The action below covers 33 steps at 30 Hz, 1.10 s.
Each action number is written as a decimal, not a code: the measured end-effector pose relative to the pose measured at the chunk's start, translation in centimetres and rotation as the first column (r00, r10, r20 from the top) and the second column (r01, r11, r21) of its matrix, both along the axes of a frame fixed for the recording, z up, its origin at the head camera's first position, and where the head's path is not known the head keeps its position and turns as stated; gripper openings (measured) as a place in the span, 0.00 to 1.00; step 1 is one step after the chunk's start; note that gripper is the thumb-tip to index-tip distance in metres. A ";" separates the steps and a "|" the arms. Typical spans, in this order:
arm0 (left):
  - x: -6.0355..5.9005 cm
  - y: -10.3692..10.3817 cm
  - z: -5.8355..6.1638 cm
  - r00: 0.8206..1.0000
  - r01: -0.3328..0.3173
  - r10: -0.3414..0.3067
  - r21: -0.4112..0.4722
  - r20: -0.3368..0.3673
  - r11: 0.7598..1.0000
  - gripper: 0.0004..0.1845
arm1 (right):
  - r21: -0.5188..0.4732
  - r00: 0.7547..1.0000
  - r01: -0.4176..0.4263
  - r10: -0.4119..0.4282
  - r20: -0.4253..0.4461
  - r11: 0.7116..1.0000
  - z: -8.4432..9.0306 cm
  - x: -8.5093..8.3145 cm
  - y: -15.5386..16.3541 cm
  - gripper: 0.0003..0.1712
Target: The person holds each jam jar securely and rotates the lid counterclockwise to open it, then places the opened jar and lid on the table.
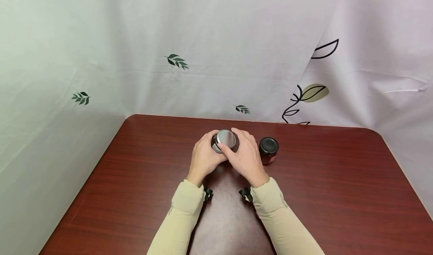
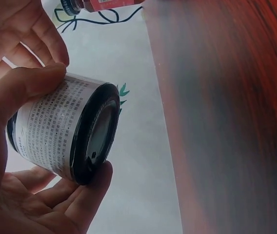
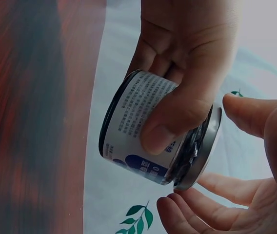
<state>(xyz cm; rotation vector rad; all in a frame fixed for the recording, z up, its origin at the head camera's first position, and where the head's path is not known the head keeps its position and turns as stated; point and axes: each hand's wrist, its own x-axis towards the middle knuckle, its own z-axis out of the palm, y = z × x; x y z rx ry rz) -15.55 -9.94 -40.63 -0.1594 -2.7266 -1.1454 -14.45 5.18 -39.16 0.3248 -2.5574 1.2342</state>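
Observation:
A small jar with a silver lid [image 1: 226, 138] and a white, finely printed label [image 2: 50, 122] is held up in front of me. My left hand [image 1: 204, 155] grips its body, the thumb [image 3: 160, 136] lying across the label. The jar is tilted, and its dark-rimmed base [image 2: 97, 134] shows in the left wrist view. My right hand [image 1: 245, 155] reaches round the metal lid [image 3: 204, 151], thumb at one edge and fingers at the opposite edge, some of them extending alongside the jar. The far side of the lid is partly hidden by the hands.
Just right of my right hand stands a second, dark jar [image 1: 269, 150] with a black lid and pinkish label. Both rest areas belong to a reddish-brown wooden table [image 1: 338, 180]. Behind it hangs a pale leaf-printed cloth [image 1: 216, 59].

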 end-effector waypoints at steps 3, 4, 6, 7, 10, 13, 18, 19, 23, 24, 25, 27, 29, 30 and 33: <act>0.0 0.1 0.0 1.000 -0.001 0.001 -0.005 -0.001 1.000 0.38 | -0.007 1.000 0.002 -0.002 0.010 1.000 0.0 0.0 -0.1 0.37; 0.0 0.1 0.0 1.000 0.000 0.000 -0.008 -0.004 1.000 0.37 | -0.010 1.000 0.002 -0.002 0.013 1.000 0.0 0.1 -0.1 0.37; 0.0 0.1 0.0 1.000 0.001 -0.002 -0.014 -0.011 1.000 0.37 | -0.016 1.000 0.004 -0.004 0.018 1.000 0.0 0.0 -0.1 0.36; 0.1 0.1 0.0 1.000 0.002 -0.002 -0.017 -0.015 1.000 0.38 | -0.017 1.000 0.004 -0.004 0.021 1.000 0.0 0.0 -0.1 0.36; 0.1 0.2 0.0 1.000 0.000 -0.001 -0.030 -0.025 1.000 0.38 | -0.019 1.000 0.008 -0.007 0.017 1.000 0.0 0.0 -0.1 0.36; 0.2 0.3 0.0 1.000 -0.003 0.002 -0.035 -0.029 0.999 0.38 | -0.019 1.000 0.013 -0.012 0.017 1.000 -0.1 0.0 -0.1 0.36; 0.2 0.4 0.0 1.000 -0.002 0.001 -0.037 -0.030 0.999 0.37 | -0.026 1.000 0.018 -0.018 0.014 1.000 -0.2 0.0 -0.1 0.35; 0.2 0.4 -0.1 1.000 -0.003 0.002 -0.039 -0.029 0.999 0.37 | -0.025 1.000 0.017 -0.017 0.011 1.000 -0.2 0.0 -0.1 0.35; 0.1 0.4 -0.1 1.000 -0.007 0.006 -0.043 -0.030 0.999 0.37 | -0.019 1.000 0.015 -0.015 -0.003 1.000 -0.2 0.0 -0.1 0.33; 0.1 0.4 -0.1 0.999 -0.009 0.008 -0.045 -0.032 0.999 0.37 | -0.014 1.000 0.014 -0.014 -0.005 1.000 -0.2 0.0 -0.2 0.32; 0.1 0.3 -0.1 0.999 -0.011 0.010 -0.048 -0.032 0.999 0.37 | -0.009 1.000 0.012 -0.012 -0.004 1.000 -0.2 -0.1 -0.2 0.32; 0.0 0.3 -0.2 0.999 -0.013 0.011 -0.055 -0.037 0.998 0.37 | -0.001 1.000 0.010 -0.010 -0.002 1.000 -0.3 -0.1 -0.2 0.31; -0.1 0.3 -0.2 0.999 -0.013 0.010 -0.062 -0.041 0.998 0.37 | 0.005 1.000 0.009 -0.009 0.000 1.000 -0.3 -0.2 -0.2 0.30; -0.1 0.2 -0.3 0.999 -0.013 0.011 -0.064 -0.043 0.998 0.37 | 0.009 1.000 0.008 -0.008 0.004 1.000 -0.3 -0.2 -0.2 0.30; -0.1 0.2 -0.4 0.999 -0.010 0.007 -0.064 -0.045 0.998 0.37 | 0.019 1.000 0.009 -0.009 0.009 1.000 -0.3 -0.2 -0.3 0.30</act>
